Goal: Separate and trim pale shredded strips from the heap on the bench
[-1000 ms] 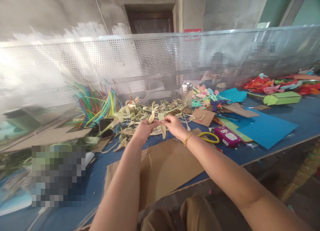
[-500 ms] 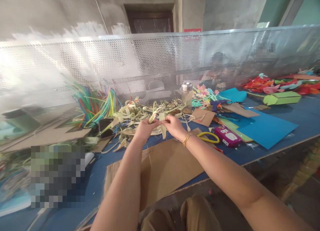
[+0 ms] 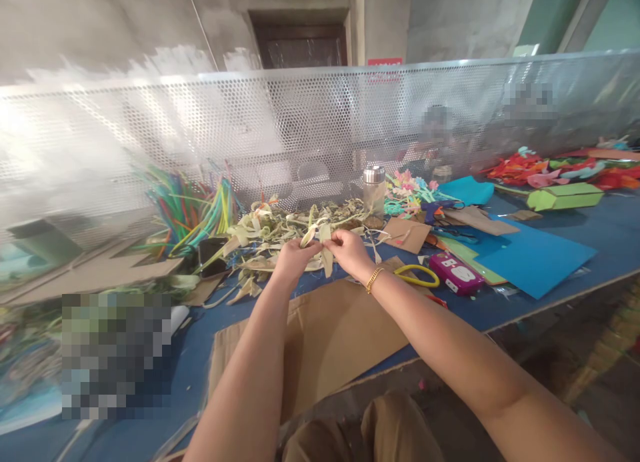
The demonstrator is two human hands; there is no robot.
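While left hand (image 3: 293,259) pinches pale folded strip (image 3: 309,235), right hand (image 3: 349,251) clamps flat pale strip (image 3: 327,263) between fingertips, just beside it; whether one piece or two, hard to tell at this size. Both held over blue table (image 3: 615,232), before dried-leaf heap (image 3: 285,221). Brown cardboard (image 3: 345,329) nearer body. Purple box (image 3: 456,273), yellow loop (image 3: 434,281) right of right wrist.

nothing legible; marks on the red sign (image 3: 385,62) are too small.
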